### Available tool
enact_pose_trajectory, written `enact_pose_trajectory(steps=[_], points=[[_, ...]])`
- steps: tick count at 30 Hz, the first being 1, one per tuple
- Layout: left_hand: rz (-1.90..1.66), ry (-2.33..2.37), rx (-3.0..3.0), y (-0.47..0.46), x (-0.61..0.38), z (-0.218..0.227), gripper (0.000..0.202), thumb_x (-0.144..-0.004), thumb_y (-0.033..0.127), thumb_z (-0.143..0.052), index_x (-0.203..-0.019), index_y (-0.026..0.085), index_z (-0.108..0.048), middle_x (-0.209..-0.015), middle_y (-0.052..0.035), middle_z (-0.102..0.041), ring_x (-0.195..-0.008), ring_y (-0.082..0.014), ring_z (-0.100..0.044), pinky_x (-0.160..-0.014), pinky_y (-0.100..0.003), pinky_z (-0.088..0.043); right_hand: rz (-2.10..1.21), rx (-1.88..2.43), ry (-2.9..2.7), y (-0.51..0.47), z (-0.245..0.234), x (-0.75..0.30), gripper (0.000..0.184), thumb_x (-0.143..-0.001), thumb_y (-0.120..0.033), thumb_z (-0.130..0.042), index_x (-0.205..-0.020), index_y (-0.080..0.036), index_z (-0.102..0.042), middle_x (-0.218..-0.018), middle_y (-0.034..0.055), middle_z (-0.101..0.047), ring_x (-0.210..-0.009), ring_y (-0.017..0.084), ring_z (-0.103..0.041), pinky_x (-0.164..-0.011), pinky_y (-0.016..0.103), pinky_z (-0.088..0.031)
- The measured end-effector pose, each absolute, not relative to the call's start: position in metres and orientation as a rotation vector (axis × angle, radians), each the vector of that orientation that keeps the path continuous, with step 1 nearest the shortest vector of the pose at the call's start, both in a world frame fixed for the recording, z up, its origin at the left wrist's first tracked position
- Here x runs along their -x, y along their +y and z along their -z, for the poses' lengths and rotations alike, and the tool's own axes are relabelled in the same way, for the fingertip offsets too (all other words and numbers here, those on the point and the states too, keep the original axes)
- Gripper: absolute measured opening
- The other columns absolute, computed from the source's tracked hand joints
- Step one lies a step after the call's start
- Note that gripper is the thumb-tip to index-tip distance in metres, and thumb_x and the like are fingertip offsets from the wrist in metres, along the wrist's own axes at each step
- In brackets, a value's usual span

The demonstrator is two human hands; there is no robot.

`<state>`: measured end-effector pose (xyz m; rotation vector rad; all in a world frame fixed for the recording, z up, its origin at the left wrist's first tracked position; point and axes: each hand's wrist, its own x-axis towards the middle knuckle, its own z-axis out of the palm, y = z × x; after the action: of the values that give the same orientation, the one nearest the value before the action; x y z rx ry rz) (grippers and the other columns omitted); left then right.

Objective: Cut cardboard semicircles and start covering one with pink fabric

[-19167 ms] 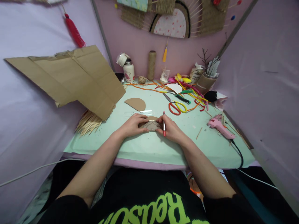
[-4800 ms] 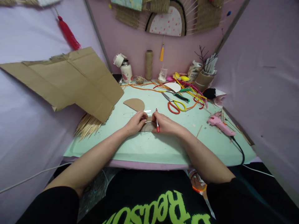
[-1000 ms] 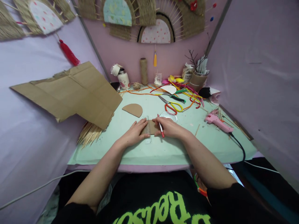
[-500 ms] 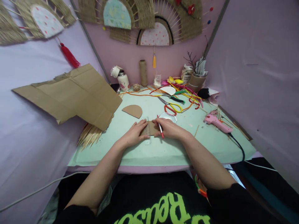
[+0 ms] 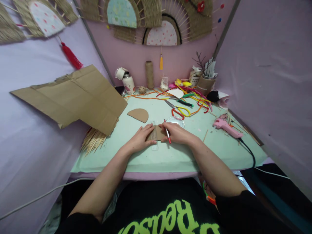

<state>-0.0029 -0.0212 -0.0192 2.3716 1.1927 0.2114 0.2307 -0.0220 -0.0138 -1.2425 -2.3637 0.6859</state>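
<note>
A small piece of brown cardboard (image 5: 159, 132) lies on the table between my hands. Across it runs a clear ruler (image 5: 154, 147), standing upright in the view. My left hand (image 5: 140, 139) lies flat with thumb and fingers spread, pressing on the ruler and the cardboard's left part. In my right hand (image 5: 179, 133) is a red and white pen (image 5: 167, 134), held slanted with its red end towards me. The right fingertips rest at the cardboard's right side and hide part of it. Just beyond that hand lies a clear round disc (image 5: 175, 121), partly covered.
A cardboard half-circle (image 5: 139, 114) lies ahead on the left. Scissors (image 5: 179, 109) and coloured pipe cleaners (image 5: 195, 94) are farther back. A pink glue gun (image 5: 227, 127) with a cord lies right. Large cardboard (image 5: 85, 97) leans left above thin sticks (image 5: 94, 139).
The whole view has tilted slightly, so things sit a little higher. Both hands, the ruler and the pen stay in nearly the same place.
</note>
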Motion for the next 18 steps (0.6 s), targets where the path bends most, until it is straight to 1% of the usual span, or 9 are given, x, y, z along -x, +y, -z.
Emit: enact_pose_trajectory(steps=[4, 10, 18], points=[[-0.223, 1.189, -2.352, -0.0211, 0.0035, 0.0193, 0.076, -0.085, 0.055, -0.060, -0.149, 0.022, -0.034, -0.159, -0.0147, -0.025, -0.149, -0.0274, -0.018, -0.119, -0.052, -0.013, -0.692, 1.238, -2.354, -0.0212, 0.0161, -0.2318, 0.038, -0.068, -0.031, -0.082, -0.089, -0.022, -0.052, -0.106, 0.0077, -0.066, -0.095, 0.024, -0.061, -0.076, 0.031, -0.042], [-0.217, 1.179, -2.355, -0.0200, 0.0041, 0.0202, 0.078, -0.084, 0.054, -0.061, -0.149, 0.021, -0.033, -0.159, -0.0154, -0.025, -0.148, -0.0278, -0.018, -0.119, -0.052, -0.013, -0.683, 1.247, -2.363, -0.0212, 0.0166, -0.2319, 0.039, -0.067, -0.031, -0.082, -0.090, -0.022, -0.052, -0.105, 0.0062, -0.066, -0.092, 0.022, -0.061, -0.074, 0.030, -0.042], [-0.214, 1.179, -2.372, -0.0195, 0.0035, 0.0203, 0.077, -0.083, 0.054, -0.062, -0.148, 0.021, -0.035, -0.158, -0.0156, -0.027, -0.148, -0.0283, -0.020, -0.118, -0.053, -0.014, -0.692, 1.263, -2.361, -0.0219, 0.0153, -0.2312, 0.039, -0.067, -0.031, -0.082, -0.090, -0.022, -0.052, -0.107, 0.0071, -0.067, -0.096, 0.024, -0.061, -0.077, 0.031, -0.043]])
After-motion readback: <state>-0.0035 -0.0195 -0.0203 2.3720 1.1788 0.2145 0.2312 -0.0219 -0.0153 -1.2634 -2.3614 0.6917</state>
